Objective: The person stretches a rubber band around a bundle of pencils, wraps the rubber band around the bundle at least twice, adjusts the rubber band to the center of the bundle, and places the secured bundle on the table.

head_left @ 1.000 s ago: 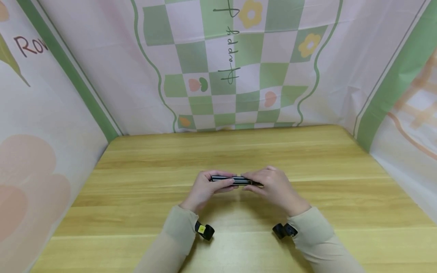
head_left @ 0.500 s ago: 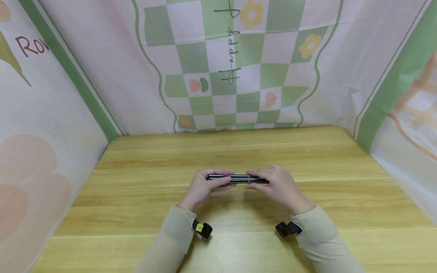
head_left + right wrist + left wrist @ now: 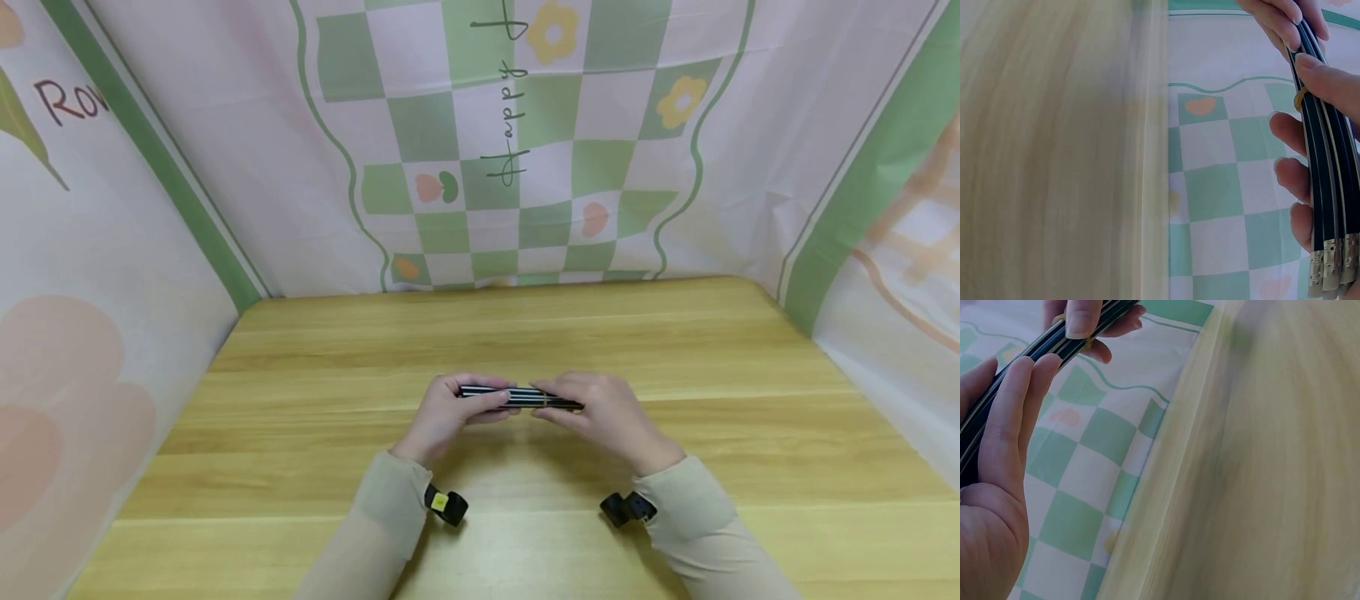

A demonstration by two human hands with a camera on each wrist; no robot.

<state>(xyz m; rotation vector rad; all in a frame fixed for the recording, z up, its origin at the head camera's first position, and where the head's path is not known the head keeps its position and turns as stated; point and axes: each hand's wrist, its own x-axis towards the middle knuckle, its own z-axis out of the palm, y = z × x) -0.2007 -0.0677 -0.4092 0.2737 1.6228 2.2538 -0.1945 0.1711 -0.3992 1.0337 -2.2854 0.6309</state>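
A bundle of dark pencils (image 3: 522, 398) with pale stripes is held level above the table by both hands. A thin yellowish rubber band (image 3: 1299, 99) goes round it, near the right hand's thumb. The left hand (image 3: 448, 414) grips the bundle's left part, thumb on the near side. Its fingers (image 3: 1004, 434) lie along the pencils in the left wrist view. The right hand (image 3: 606, 412) holds the other part, thumb and fingers on opposite sides. In the right wrist view, metal ferrules and eraser ends (image 3: 1330, 272) show at the bundle's lower end. The far tips are hidden in the left hand.
The wooden table (image 3: 480, 333) spreads under both hands. A printed cloth (image 3: 491, 125) with green checks hangs behind it, and more cloth stands at the left and right. Black cameras (image 3: 447, 506) sit on both wrists.
The right hand slides to the right along the bundle, showing more of the pencils and the band, then comes back left. The left hand keeps its grip and shifts slightly.
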